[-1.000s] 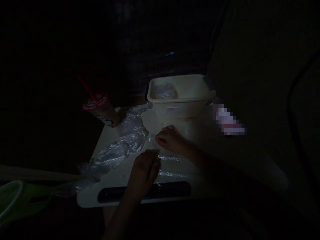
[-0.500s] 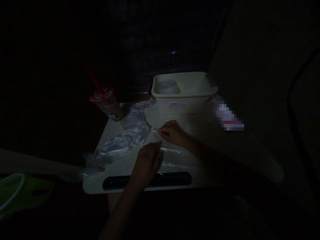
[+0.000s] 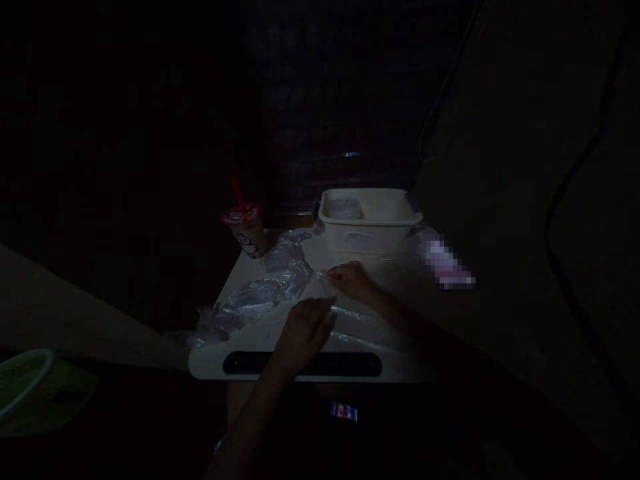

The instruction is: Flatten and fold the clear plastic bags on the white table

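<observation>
The scene is dimly lit, and the largest thing shown is a pale bench (image 3: 206, 363) with a dark slot (image 3: 350, 364) cut along its near edge. A green basket (image 3: 65, 407) is seen low at the left, well apart from the bench. At the bench's far side a cream tub (image 3: 387, 237) is set, with a clear packet (image 3: 345, 209) held in its left end. Crumpled plastic (image 3: 255, 297) is spread along the left side, one end hung past the edge, and a cup (image 3: 250, 238) with a red straw (image 3: 237, 192) is stood just beside it.

The left hand (image 3: 305, 328) is held over the near middle of the bench, its fingers curled; whether anything is gripped cannot be told. The right hand (image 3: 351, 281) is placed farther forward, thumb and fingertips apparently pinched on a bit of clear film (image 3: 321, 275). The film is located between the crumpled plastic and the right hand, above the bench.

The film can be judged very light, limp and slippery, easily creased and perhaps easily torn. It would best be taken by a free edge or corner, between thumb and fingertip pads, with gentle tension.
</observation>
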Demonstrator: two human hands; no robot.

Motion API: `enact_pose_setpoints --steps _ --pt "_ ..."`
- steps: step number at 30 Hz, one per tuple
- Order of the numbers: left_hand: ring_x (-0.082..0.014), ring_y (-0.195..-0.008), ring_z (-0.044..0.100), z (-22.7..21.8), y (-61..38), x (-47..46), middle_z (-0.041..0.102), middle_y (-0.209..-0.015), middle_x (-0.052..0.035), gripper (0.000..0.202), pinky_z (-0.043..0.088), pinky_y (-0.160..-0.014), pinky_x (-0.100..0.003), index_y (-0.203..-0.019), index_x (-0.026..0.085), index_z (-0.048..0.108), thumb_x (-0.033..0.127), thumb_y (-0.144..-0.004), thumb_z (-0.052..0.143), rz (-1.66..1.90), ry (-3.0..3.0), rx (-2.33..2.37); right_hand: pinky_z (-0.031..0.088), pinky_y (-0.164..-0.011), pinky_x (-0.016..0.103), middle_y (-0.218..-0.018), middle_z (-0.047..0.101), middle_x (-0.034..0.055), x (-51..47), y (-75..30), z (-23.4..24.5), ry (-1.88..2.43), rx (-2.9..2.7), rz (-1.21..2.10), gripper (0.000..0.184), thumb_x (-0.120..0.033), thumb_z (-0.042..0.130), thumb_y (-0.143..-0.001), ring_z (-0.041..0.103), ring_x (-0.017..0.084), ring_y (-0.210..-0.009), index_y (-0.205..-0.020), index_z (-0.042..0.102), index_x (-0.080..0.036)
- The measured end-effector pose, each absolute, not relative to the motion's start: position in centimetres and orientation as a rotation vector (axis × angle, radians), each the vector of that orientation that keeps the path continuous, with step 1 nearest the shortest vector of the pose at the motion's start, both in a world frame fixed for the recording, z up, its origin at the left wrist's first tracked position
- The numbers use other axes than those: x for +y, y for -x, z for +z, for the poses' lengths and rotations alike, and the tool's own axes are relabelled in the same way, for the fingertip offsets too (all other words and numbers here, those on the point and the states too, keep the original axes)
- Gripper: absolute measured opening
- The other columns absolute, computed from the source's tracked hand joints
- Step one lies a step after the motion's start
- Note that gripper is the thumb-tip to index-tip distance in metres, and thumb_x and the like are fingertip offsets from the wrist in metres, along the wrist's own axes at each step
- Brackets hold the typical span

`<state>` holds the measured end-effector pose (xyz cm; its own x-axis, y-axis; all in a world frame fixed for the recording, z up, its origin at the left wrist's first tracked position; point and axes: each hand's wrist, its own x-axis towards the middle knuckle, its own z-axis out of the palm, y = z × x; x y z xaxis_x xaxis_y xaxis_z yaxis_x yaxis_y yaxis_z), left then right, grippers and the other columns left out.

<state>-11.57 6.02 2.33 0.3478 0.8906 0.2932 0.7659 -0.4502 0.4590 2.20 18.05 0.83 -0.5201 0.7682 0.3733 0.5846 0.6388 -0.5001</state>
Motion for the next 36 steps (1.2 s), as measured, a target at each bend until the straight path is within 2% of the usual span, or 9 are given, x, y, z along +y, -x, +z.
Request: enact_pose_setpoints --steps 4,8,12,16,22,25,28,31,36 --pt "-0.0172 -0.096 0.047 2.1 11.6 5.9 0.055 -0.104 -0.0065 0.037 0.034 -0.085 -0.034 -0.118 0.02 0.038 0.029 -0.083 0.032 0.811 -2.325 1.537 0.038 -0.074 0.025 -0.079 0.066 0.0031 18.3 -3.2 2.2 1.133 -2.207 0.35 0.021 -0.019 0.044 -0.075 0.058 0.011 -0.073 -0.089 0.06 -0.017" --pt "-0.0181 -0.091 0.052 1.8 11.6 5.9 0.059 -0.097 -0.0075 0.034 0.038 -0.081 -0.033 -0.11 0.018 0.048 0.029 -0.082 0.033 0.867 -2.363 1.554 0.041 -0.072 0.023 -0.084 0.065 0.0049 17.4 -5.0 4.2 1.211 -2.165 0.278 0.027 -0.014 0.035 -0.078 0.058 0.011 -0.077 -0.094 0.057 -0.014" --pt "-0.0174 -0.087 0.055 1.6 11.8 5.6 0.062 -0.094 -0.0069 0.033 0.04 -0.078 -0.031 -0.1 0.017 0.055 0.029 -0.082 0.031 0.922 -2.37 1.598 0.041 -0.074 0.023 -0.09 0.064 0.0056 14.8 -6.7 5.6 1.3 -2.204 0.227 0.028 -0.012 0.036 -0.076 0.058 0.012 -0.082 -0.091 0.059 -0.015" --pt "-0.0175 -0.09 0.054 1.1 12.2 4.4 0.061 -0.098 -0.0065 0.033 0.042 -0.078 -0.031 -0.102 0.017 0.054 0.03 -0.081 0.032 0.932 -2.373 1.641 0.04 -0.074 0.02 -0.092 0.063 0.0044 11.4 -7.8 6.0 1.428 -2.286 0.185 0.027 -0.013 0.038 -0.073 0.056 0.012 -0.086 -0.088 0.061 -0.016" --pt "-0.0181 -0.097 0.051 0.6 12.4 2.6 0.059 -0.103 -0.0084 0.035 0.039 -0.084 -0.032 -0.102 0.015 0.054 0.033 -0.08 0.032 0.847 -2.431 1.683 0.041 -0.068 0.031 -0.086 0.062 0.0175 7.7 -9.9 5.8 1.84 -2.206 0.074 0.027 -0.016 0.037 -0.072 0.058 0.022 -0.082 -0.08 0.062 -0.01" --pt "-0.018 -0.102 0.048 0.5 12.1 2.1 0.056 -0.109 -0.0079 0.037 0.036 -0.088 -0.034 -0.105 0.017 0.052 0.033 -0.081 0.029 0.801 -2.462 1.728 0.042 -0.065 0.033 -0.085 0.062 0.0187 6.2 -10.7 5.5 1.918 -2.18 0.052 0.03 -0.021 0.035 -0.075 0.059 0.024 -0.08 -0.081 0.062 -0.009" --pt "-0.0187 -0.105 0.046 0.4 11.8 1.7 0.054 -0.112 -0.0067 0.036 0.034 -0.09 -0.036 -0.108 0.02 0.05 0.033 -0.081 0.03 0.756 -2.497 1.781 0.042 -0.068 0.032 -0.087 0.063 0.0156 5.0 -10.9 4.8 1.867 -2.211 0.026 0.033 -0.025 0.033 -0.078 0.058 0.023 -0.081 -0.082 0.063 -0.012" --pt "-0.0227 -0.108 0.043 0.2 11.8 1.5 0.05 -0.116 -0.0092 0.036 0.033 -0.089 -0.041 -0.108 0.02 0.051 0.033 -0.079 0.034 0.713 -2.528 1.809 0.041 -0.074 0.03 -0.087 0.063 0.0145 4.6 -10.4 3.7 1.819 -2.221 -0.017 0.032 -0.025 0.034 -0.078 0.057 0.022 -0.086 -0.08 0.064 -0.014" --pt "-0.026 -0.111 0.039 0.1 12.1 1.2 0.047 -0.119 -0.0114 0.044 0.029 -0.091 -0.044 -0.11 0.02 0.05 0.044 -0.075 0.039 0.678 -2.545 1.772 0.036 -0.084 0.035 -0.102 0.055 0.0223 4.9 -9.9 1.7 1.823 -2.148 -0.083 0.039 -0.026 0.035 -0.076 0.049 0.027 -0.099 -0.096 0.058 -0.001"
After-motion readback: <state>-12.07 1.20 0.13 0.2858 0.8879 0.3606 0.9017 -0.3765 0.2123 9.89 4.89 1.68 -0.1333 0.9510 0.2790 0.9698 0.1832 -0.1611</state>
